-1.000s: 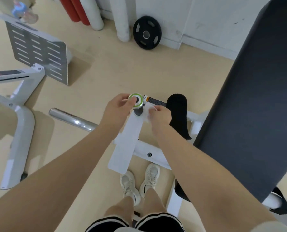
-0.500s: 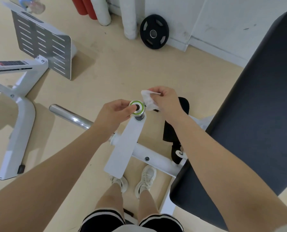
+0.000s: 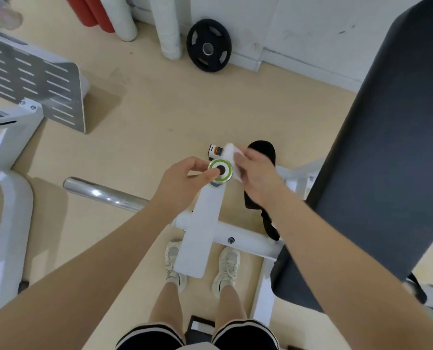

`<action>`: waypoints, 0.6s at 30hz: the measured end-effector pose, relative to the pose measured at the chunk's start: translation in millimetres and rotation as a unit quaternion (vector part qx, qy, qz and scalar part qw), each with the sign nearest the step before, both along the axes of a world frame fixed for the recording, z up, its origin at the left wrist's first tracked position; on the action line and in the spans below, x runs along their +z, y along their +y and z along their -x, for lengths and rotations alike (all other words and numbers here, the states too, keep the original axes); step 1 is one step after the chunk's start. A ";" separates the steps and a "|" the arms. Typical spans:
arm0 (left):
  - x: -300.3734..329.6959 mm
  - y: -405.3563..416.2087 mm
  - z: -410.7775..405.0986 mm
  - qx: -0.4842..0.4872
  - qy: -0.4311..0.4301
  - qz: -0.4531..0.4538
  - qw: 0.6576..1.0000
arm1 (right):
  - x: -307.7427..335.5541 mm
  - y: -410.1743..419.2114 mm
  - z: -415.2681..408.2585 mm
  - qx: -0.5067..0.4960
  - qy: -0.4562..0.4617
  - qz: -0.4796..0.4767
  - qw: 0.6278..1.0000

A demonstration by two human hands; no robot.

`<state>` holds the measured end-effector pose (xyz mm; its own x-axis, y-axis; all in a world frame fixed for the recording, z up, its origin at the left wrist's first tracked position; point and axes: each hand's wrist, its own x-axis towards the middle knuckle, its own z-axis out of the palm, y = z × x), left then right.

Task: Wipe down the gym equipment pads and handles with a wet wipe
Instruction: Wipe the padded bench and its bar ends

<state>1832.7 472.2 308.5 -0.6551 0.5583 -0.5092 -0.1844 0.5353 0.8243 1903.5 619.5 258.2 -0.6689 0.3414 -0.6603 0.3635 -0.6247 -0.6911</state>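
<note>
Left hand point(image 3: 185, 176) pinches the green-ringed handle cap point(image 3: 220, 170) atop the white machine arm point(image 3: 205, 223), thumb and fingers curled round its left edge. Right hand point(image 3: 256, 175) clutches the white wet wipe point(image 3: 233, 154), pressing it against the cap's right side. Black pad point(image 3: 387, 160) slopes away on the right. Beige floor point(image 3: 147, 109); a black weight plate point(image 3: 208, 45) leans on the white wall point(image 3: 298, 21).

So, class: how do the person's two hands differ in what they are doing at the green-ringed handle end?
The left hand holds no wipe and pinches the green-ringed handle end from its left; the right hand grips the white wet wipe against the handle's right side. The left hand steadies; the right hand seems to wipe. Both are bare and meet at the same handle.
</note>
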 end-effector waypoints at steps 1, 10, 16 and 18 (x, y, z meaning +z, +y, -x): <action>0.4 -1.8 2.8 -0.005 -0.017 -0.009 1.000 | -7.9 -13.8 -7.3 -0.047 -0.076 -0.006 0.996; -1.2 -41.6 39.5 -0.081 -0.052 -0.021 0.995 | -19.9 -105.1 11.1 -0.164 -0.209 0.056 0.962; 12.8 -66.5 47.5 -0.109 -0.013 -0.009 0.994 | 19.3 -116.2 3.2 -0.385 -0.075 0.139 0.909; 26.4 -62.9 46.0 -0.128 0.002 -0.016 0.992 | 45.1 -119.4 -14.5 -0.387 -0.008 0.128 0.913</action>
